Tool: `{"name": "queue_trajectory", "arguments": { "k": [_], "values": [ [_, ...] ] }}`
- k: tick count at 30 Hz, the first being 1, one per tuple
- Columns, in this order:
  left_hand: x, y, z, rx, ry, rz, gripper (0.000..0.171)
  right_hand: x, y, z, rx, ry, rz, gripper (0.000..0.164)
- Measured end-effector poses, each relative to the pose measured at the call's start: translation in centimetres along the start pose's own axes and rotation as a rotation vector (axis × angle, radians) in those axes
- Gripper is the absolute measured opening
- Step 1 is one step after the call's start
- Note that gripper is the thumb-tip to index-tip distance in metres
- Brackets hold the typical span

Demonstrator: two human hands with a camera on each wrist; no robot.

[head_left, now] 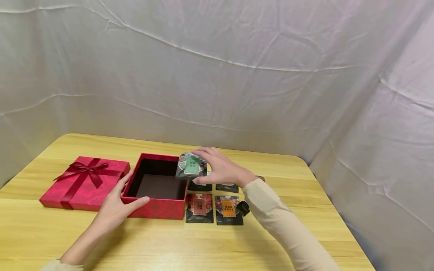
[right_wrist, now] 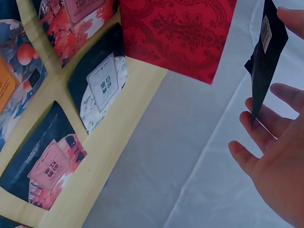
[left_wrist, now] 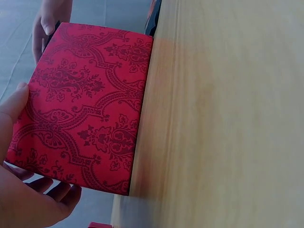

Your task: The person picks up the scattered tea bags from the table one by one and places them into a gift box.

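A red patterned gift box (head_left: 159,210) with a dark inside stands uncovered on the table. My left hand (head_left: 116,203) grips its near left corner, thumb at the front rim and fingers along the left wall, as the left wrist view also shows on the box's front wall (left_wrist: 90,109). My right hand (head_left: 225,171) pinches a dark tea sachet (head_left: 190,166) with a green label, raised at the box's right rim. Seen edge-on in the right wrist view, this sachet (right_wrist: 267,61) sits between thumb and fingers.
Left of the box lies its red lid (head_left: 112,177) with a dark red ribbon bow. Several sachets lie in rows to the right, among them one with a red label (head_left: 199,207) and one with an orange label (head_left: 229,210). Pale cloth (head_left: 217,75) hangs behind the table.
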State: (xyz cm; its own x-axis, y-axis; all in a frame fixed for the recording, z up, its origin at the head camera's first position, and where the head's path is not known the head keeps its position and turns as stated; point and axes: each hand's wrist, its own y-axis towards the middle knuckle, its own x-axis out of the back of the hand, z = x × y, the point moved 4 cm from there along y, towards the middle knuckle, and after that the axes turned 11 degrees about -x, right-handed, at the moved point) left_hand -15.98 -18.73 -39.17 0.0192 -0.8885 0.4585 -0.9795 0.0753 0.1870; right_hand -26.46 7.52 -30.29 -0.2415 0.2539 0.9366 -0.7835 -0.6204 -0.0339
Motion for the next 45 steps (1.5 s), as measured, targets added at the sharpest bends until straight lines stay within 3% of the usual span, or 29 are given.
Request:
{"name": "queue_trajectory", "arguments": {
  "k": [29, 45],
  "values": [
    [0.1, -0.1, 0.1, -0.007, -0.027, -0.022, 0.095, -1.0, 5.6, 6.0, 0.050, -0.170, 0.146, 0.080],
    [-0.1, 0.1, 0.1, -0.015, -0.026, -0.025, 0.096, -3.2, 7.2, 7.3, 0.008, -0.252, 0.225, 0.082]
  ]
}}
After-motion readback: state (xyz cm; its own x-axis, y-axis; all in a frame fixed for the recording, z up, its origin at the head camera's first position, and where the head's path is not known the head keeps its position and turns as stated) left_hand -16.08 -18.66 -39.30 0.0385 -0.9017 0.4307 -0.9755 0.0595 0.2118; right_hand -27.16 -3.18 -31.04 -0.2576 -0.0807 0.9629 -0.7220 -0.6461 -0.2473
